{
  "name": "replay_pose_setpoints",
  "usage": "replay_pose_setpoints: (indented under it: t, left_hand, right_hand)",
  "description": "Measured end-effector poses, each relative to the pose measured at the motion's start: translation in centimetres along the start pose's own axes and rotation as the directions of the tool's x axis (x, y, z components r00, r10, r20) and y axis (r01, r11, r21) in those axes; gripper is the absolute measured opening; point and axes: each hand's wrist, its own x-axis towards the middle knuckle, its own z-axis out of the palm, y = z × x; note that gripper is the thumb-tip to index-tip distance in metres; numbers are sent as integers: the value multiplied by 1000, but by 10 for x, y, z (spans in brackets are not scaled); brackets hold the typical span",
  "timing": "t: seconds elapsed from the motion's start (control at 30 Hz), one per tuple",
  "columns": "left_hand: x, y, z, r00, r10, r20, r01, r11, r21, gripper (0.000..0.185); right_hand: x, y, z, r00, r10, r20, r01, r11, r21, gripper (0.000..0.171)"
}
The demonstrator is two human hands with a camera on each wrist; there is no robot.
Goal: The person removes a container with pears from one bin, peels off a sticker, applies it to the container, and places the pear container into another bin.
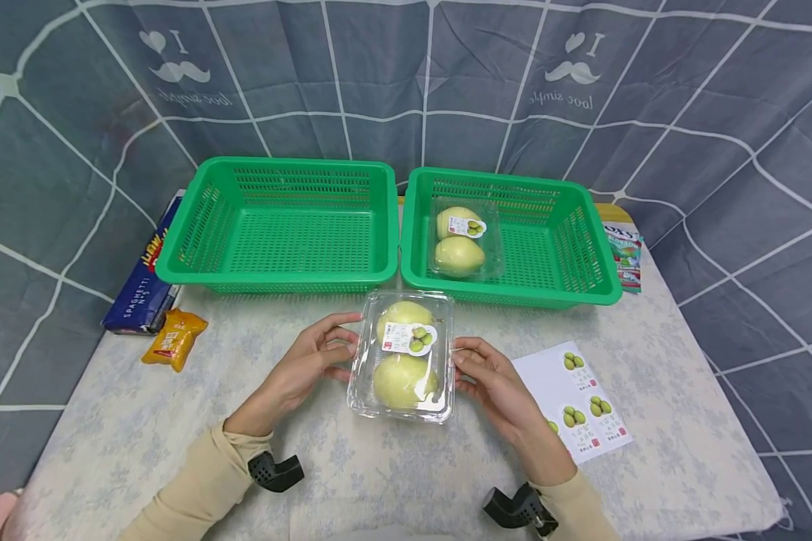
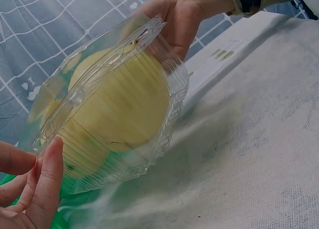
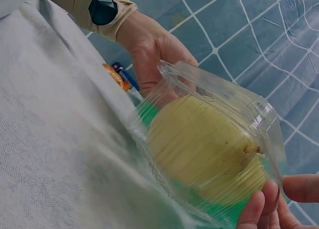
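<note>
A clear plastic clamshell box [image 1: 401,357] holds two pale yellow-green pears [image 2: 122,97], one above the other in the head view. Its lid carries a white label [image 1: 409,338] printed with green fruit. Along the box's left side, my left hand [image 1: 304,368] pinches the rim between thumb and fingers. My right hand [image 1: 494,383] grips the opposite side the same way. Both wrist views show ribbed walls and a shut lid; the pears' undersides are partly blurred by the plastic. Behind it, the right green basket [image 1: 514,297] contains a similar labelled box [image 1: 490,240] of two pears.
The left green basket [image 1: 277,279] stands beside the right one. At far left lie a blue spaghetti box [image 1: 135,308] and an orange snack packet [image 1: 174,340]. A label sheet [image 1: 548,368] lies by my right hand. Another colourful packet [image 1: 625,255] sits beyond the right basket.
</note>
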Motion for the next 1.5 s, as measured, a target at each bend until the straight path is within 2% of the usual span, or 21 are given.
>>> replay_pose_setpoints:
  t: [0.27,0.53,0.9,1.3,1.5]
  left_hand:
    - [-1,5,3,1000,25,18,-25,1000,-5,56]
    - [-3,7,8,997,65,31,-64,997,-35,56]
    - [-1,17,20,996,82,33,-80,995,-53,56]
    - [3,23,29,985,120,122,-105,987,-126,68]
    - [5,27,34,976,162,145,-145,981,-127,73]
  right_hand:
    - [-5,-5,-1,999,-36,1,36,999,-7,18]
    - [-10,-8,-3,999,-52,1,51,998,32,13]
    - [-18,-15,-9,994,-111,1,111,991,75,13]
    - [-23,-18,-18,988,-150,-21,152,977,152,15]
    - [-26,-22,-21,978,-209,-8,207,960,190,20]
